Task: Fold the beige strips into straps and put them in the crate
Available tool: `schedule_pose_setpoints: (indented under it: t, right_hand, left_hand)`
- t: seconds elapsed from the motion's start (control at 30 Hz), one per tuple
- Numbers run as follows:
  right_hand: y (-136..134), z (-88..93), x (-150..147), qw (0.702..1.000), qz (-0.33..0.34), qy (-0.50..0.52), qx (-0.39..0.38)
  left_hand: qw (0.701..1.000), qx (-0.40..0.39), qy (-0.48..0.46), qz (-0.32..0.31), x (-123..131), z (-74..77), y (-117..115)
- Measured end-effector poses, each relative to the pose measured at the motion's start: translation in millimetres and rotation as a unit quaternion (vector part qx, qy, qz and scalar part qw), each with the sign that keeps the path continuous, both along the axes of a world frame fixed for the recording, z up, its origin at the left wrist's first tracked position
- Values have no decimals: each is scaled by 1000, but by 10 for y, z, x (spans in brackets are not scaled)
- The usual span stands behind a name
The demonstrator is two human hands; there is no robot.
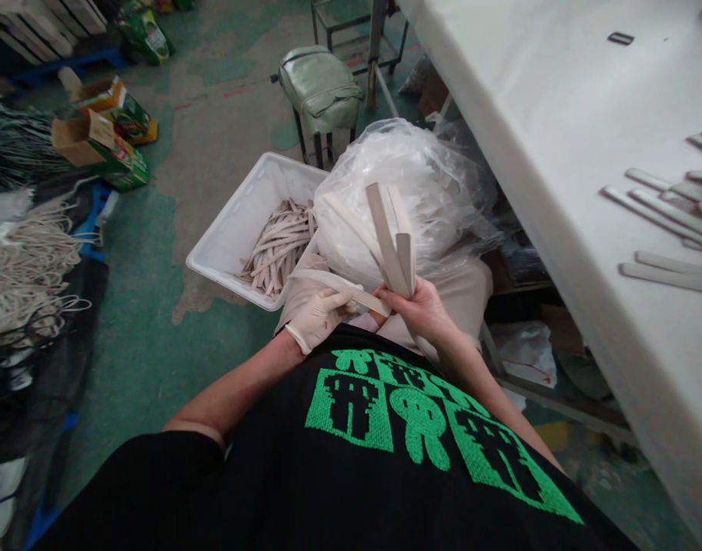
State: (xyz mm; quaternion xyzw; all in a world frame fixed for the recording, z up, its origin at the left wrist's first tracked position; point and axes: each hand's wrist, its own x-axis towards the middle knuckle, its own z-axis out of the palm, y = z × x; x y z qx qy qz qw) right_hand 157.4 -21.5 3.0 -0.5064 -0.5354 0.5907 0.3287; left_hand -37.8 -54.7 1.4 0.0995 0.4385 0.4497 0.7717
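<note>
My right hand (416,306) is closed round a few flat grey-beige strips (386,237) that stick up from it. Gloved in white, my left hand (321,312) pinches a pale flat strip (369,300) whose near end reaches the fingers of my right hand. Another length of pale strip (321,277) trails back from there over my lap. Just beyond both hands, a large clear plastic bag (402,184) with white contents rests on my legs. Left of it stands a white plastic bin (224,260) with a heap of beige strips (279,245) inside.
A white table (534,115) runs along the right, with several grey flat bars (666,214) on it. A padded stool (321,84) stands ahead. Open cartons (98,149) and bundles of pale cord (29,268) lie at left. Bags and a shelf sit under the table.
</note>
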Motion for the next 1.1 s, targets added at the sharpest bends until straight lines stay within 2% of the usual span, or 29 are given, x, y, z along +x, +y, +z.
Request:
schedule_pose_setpoints:
  t: [0.07, 0.1, 0.27, 0.33, 0.43, 0.53, 0.6, 0.67, 0.73, 0.8, 0.87, 0.93, 0.97, 1.03, 1.1]
  right_hand:
    - [7, -6, 31, 999, -33, 14, 12]
    - [1, -3, 37, 999, -26, 21, 16]
    - [-94, -1, -50, 993, 107, 26, 34]
    - [-114, -20, -94, 995, 93, 26, 38]
    - [-99, -16, -121, 999, 35, 25, 23]
    - [-74, 83, -86, 1000, 14, 26, -4]
    - [-75, 190, -15, 999, 16, 35, -11]
    - [-99, 291, 97, 998, 27, 47, -18]
    - [-142, 347, 235, 997, 36, 58, -35]
    - [-189, 339, 358, 995, 37, 69, -58]
    - [-224, 286, 422, 994, 30, 79, -74]
    - [-226, 228, 409, 993, 12, 92, -74]
    - [-209, 208, 379, 993, -3, 101, -67]
    - [-136, 196, 297, 990, -36, 128, -52]
    - [-17, 214, 224, 985, -69, 155, -40]
  left_hand:
    - [999, -31, -16, -2, -55, 21, -3]
    - [999, -43, -26, -4, -74, 26, -5]
    - [997, -48, -57, -31, -24, 10, -21]
    - [996, -40, -63, -56, 11, -1, -33]
    - [989, -36, -110, -91, 26, -47, -52]
    - [979, -78, -161, -101, -29, -183, -8]
    - [980, -125, -150, -44, -140, -318, 99]
    - [979, -154, -106, 78, -334, -450, 274]
    - [962, -154, -49, 219, -590, -537, 481]
    - [938, -134, -7, 321, -838, -558, 668]
    - [925, -105, 8, 365, -985, -529, 788]
    - [935, -49, 27, 349, -972, -481, 819]
    - [947, -12, 42, 317, -906, -458, 801]
    - [972, 60, 68, 215, -698, -427, 706]
    - [985, 110, 78, 106, -461, -412, 567]
